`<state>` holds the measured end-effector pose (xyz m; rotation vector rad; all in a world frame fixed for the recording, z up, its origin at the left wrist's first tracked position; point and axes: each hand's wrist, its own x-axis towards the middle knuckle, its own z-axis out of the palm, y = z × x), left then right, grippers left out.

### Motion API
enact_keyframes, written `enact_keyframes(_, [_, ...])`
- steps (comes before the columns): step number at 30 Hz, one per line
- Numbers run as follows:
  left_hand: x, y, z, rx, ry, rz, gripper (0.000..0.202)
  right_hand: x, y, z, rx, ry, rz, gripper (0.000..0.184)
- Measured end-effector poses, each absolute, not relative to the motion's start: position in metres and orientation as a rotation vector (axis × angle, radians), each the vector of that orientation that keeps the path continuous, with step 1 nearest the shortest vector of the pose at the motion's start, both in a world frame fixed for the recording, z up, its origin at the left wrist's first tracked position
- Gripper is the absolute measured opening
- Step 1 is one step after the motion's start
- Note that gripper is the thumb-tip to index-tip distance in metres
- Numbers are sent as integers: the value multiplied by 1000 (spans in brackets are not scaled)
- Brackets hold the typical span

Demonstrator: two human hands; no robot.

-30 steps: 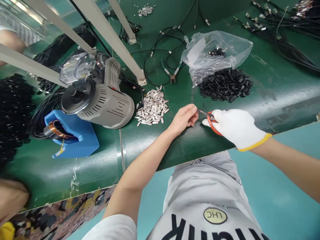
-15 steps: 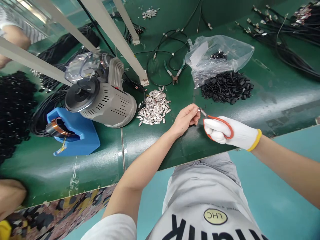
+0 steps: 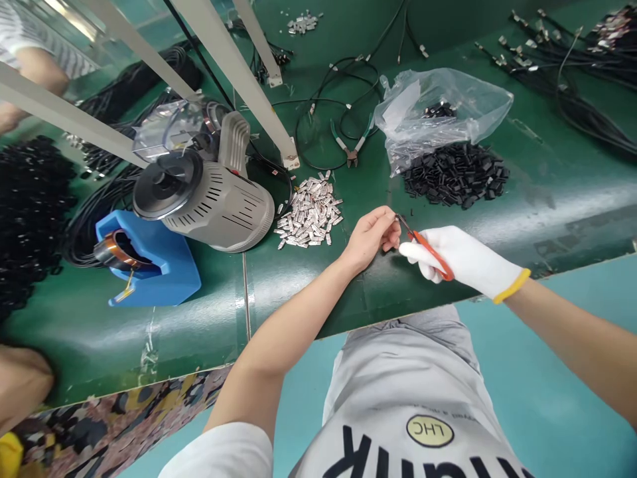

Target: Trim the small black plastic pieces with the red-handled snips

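Note:
My left hand [image 3: 371,238], bare, hovers over the green bench near its front edge, its fingertips pinching a small dark piece too fine to identify. Close to those fingertips, my gloved right hand [image 3: 460,257] is shut on orange-handled scissors [image 3: 430,253]. The scissor tips [image 3: 402,224] reach the pinched piece, though the fingers hide the exact contact. A pile of silver metal terminals [image 3: 308,214] lies just left of my left hand.
Black plastic parts [image 3: 455,176] lie below a clear bag [image 3: 438,109]. Green-handled pliers [image 3: 351,149] rest among black wires. A grey cylindrical machine [image 3: 213,206] and blue holder [image 3: 169,272] stand left. Metal rails [image 3: 233,73] cross above. A co-worker's arm [image 3: 34,79] shows upper left.
My right hand has turned the scissors and shifted slightly, bringing the tips to the pinched piece. The whole scene has drifted slightly right as my head moved.

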<state>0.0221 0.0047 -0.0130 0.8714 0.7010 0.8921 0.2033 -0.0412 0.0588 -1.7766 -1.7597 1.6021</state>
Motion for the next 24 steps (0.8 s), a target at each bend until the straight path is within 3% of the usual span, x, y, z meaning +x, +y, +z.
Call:
enact_keyframes(4, [25,2,-12,880,738,917,41,206,-41,55,-2099,-2370,464,55])
enact_keyframes(6, [27,1,-12,874,764,926,41,207,-44,50,-2129,-2445,223,58])
enact_keyframes(11, [28,2,-9,777,786,1017,34,209,-51,46,-2128,-2426,-56,69])
enact_keyframes(24, [35,-6,-11,811,883,1157,37,189,-44,47,-2037,-2551,-124,59])
